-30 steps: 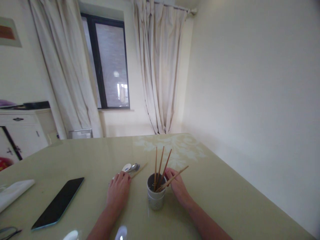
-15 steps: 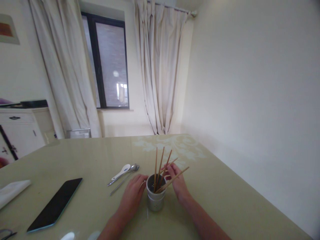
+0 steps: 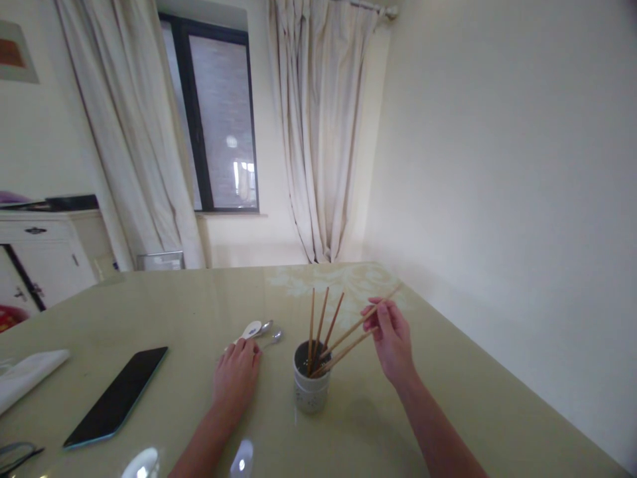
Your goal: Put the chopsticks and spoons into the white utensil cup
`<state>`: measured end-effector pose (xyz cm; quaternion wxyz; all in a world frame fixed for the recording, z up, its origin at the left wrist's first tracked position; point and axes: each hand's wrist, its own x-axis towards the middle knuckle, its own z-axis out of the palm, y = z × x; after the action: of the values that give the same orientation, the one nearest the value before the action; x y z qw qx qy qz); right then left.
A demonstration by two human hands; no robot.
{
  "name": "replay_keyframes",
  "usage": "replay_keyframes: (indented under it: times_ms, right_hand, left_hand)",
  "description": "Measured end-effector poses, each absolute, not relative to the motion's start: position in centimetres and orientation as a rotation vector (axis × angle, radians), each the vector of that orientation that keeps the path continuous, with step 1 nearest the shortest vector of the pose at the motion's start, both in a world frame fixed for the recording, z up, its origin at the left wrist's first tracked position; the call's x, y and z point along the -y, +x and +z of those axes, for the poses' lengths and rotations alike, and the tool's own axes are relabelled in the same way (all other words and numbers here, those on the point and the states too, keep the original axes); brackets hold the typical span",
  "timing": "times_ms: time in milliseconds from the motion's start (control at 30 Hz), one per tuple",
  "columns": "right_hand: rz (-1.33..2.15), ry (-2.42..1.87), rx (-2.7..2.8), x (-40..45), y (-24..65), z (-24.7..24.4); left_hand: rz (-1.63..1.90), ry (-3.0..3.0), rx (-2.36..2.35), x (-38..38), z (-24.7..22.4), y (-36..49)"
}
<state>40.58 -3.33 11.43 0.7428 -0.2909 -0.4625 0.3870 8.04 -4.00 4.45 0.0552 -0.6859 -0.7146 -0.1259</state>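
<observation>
A grey-white patterned cup (image 3: pixel 311 392) stands upright on the table with several wooden chopsticks (image 3: pixel 321 323) in it. My right hand (image 3: pixel 393 342), to the right of the cup, pinches one chopstick (image 3: pixel 354 326) between thumb and fingers; its lower end is at the cup's mouth. Another chopstick (image 3: pixel 348 349) leans over the right rim, its tip close to my fingers. My left hand (image 3: pixel 236 372) lies left of the cup, fingers stretched over spoon handles they partly hide. Beyond the fingertips show a white spoon (image 3: pixel 253 328) and two metal spoons (image 3: pixel 277 336).
A black phone or tablet (image 3: pixel 119 397) lies at the left, with a white object (image 3: pixel 30 378) beyond it. Dark-framed glasses (image 3: pixel 17 455) sit at the lower left corner. A wall (image 3: pixel 522 232) runs along the right side of the table (image 3: pixel 472 398).
My left hand has left the cup's side and moved left onto the spoons. My right hand has moved right and up, drawing its chopstick outward from the cup.
</observation>
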Motion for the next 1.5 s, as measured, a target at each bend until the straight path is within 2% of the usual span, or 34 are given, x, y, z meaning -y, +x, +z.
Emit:
replay_keyframes:
  times_ms: [100,200,367,500,667,800,933,1067,1200,1333,1500]
  right_hand:
    - [0.838,-0.740,1.276,3.9,38.5,10.3]
    - [0.861,-0.824,1.259,3.6,36.9,8.2]
    - [1.052,-0.934,1.290,2.3,34.7,4.3]
    - [1.109,-0.912,1.346,1.8,33.9,3.3]
    - [1.153,-0.890,1.350,1.7,34.0,3.8]
    - [1.152,-0.897,1.311,1.9,33.7,4.1]
    - [0.985,-0.930,1.234,1.8,34.0,4.6]
    - [0.807,-0.942,1.096,1.2,36.7,5.9]
    - [0.543,-0.929,0.854,0.8,40.1,7.8]
    - [0.501,-0.821,0.651,0.9,42.0,9.4]
    - [0.542,-0.685,0.655,2.1,41.9,10.9]
  left_hand:
    - [-0.423,-2.142,2.144,3.9,4.2,8.0]
    - [-0.546,-2.212,2.110,3.7,3.7,8.3]
    - [-0.924,-2.367,2.180,4.0,3.5,10.4]
    - [-1.219,-2.525,2.099,5.1,4.3,12.3]
    - [-1.508,-2.582,1.929,5.5,4.8,13.0]
    - [-1.531,-2.648,1.731,5.3,4.6,13.0]
    - [-1.576,-2.666,1.610,5.5,4.5,13.0]
    - [-1.820,-2.644,1.673,6.3,4.5,12.7]
    - [-2.037,-2.993,1.548,7.4,4.3,12.6]
    - [-1.897,-3.158,1.682,8.0,4.6,13.6]
    - [-1.851,-2.752,1.838,7.5,4.9,14.8]
